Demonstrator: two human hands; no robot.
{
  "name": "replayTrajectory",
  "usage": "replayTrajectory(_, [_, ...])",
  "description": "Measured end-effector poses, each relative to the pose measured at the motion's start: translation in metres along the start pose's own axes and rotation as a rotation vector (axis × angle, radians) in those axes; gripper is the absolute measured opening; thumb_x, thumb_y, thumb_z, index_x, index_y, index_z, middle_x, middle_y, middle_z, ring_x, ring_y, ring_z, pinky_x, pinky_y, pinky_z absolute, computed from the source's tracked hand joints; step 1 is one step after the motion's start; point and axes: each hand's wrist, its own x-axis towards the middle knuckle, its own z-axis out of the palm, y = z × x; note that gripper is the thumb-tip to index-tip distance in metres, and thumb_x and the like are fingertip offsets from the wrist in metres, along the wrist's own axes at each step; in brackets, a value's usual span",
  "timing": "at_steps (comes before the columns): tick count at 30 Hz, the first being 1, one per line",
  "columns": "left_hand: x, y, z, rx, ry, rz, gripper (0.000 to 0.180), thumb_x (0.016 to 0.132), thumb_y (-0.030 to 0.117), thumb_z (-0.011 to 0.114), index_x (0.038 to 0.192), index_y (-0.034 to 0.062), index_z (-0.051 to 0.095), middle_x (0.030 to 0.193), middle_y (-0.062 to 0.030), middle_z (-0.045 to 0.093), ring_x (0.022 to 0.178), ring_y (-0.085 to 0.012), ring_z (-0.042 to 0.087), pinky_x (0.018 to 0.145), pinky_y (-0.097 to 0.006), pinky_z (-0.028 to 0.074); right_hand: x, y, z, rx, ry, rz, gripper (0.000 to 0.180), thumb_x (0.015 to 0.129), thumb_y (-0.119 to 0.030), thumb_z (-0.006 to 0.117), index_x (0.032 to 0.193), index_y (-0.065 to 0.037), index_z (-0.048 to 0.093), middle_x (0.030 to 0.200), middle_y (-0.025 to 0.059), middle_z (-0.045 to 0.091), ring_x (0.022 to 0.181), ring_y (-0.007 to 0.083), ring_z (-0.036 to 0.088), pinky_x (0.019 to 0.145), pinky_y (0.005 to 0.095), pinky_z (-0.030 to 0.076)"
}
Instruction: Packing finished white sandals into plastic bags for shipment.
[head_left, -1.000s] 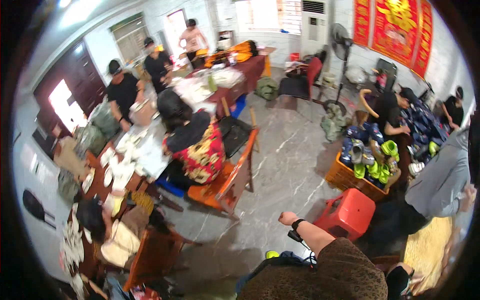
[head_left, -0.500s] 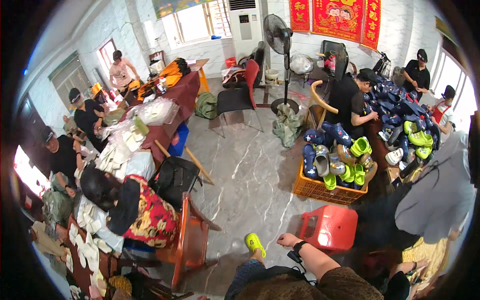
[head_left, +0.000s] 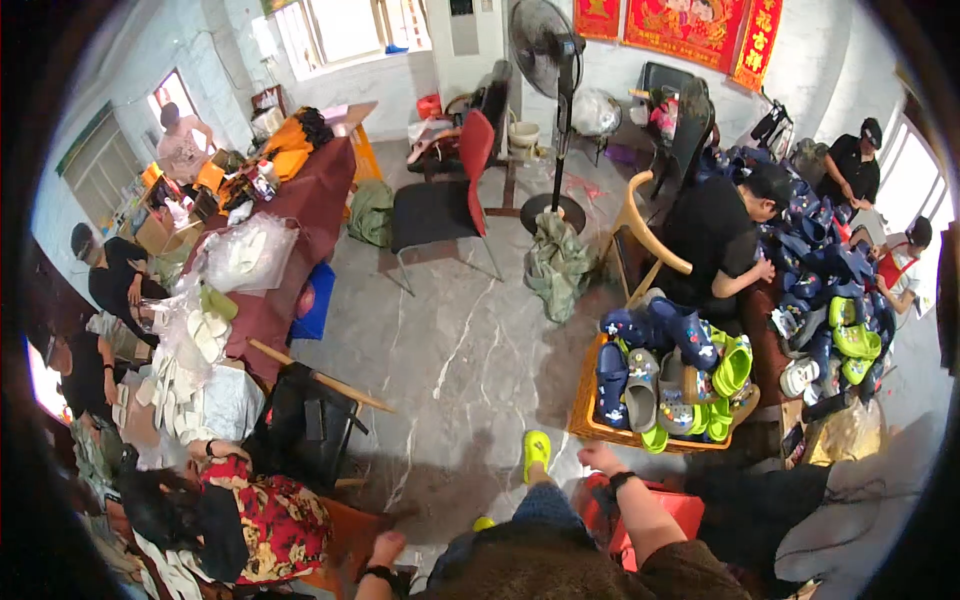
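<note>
Right hand (head_left: 600, 458) near one crate (head_left: 585, 415), one fan (head_left: 547, 45)

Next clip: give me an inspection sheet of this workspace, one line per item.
Surface: grey marbled floor, mostly bare in the middle.
Job's things: orange crate heaped with blue, grey and lime clogs; red stool beside it.
Clutter: long maroon table with plastic bags and white soles; pile of dark blue clogs at right.
Hands: right hand near the crate, empty, not touching; left hand low, empty as far as seen.
Cables: nothing seen.
Surroundings: standing fan, red chair, seated workers along both sides.
</note>
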Motion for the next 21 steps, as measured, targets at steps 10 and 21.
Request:
replayTrajectory(10, [0.070, 0.200, 0.057, -0.286, -0.206, 0.049, 0.028, 0.087, 0.018, 0.064, 0.107, -0.0026, 0.063, 0.082, -0.0081, 0.067, 0.069, -0.0153, 0.064, 0.062, -0.027, 0.050, 0.234, -0.106, -0.112, -0.032, 0.089, 0.052, 0.038, 0.079, -0.038, 0.060, 0.100, -0.009, 0.073, 0.100, 0.0169, 0.070, 0.102, 0.0339, 0.065, 0.090, 0.0388, 0.050])
replayTrajectory(21, [0.215, 0.254, 0.053, 0.178, -0.332, 0.415, 0.026, 0.093, 0.023, 0.062, 0.101, -0.0021, 0.063, 0.082, -0.0105, 0.065, 0.070, -0.0187, 0.062, 0.062, -0.031, 0.050, 0.477, -0.212, -0.176, -0.293, 0.117, 0.008, 0.033, 0.079, -0.034, 0.063, 0.103, -0.013, 0.072, 0.102, 0.0136, 0.070, 0.101, 0.0310, 0.064, 0.091, 0.0402, 0.050])
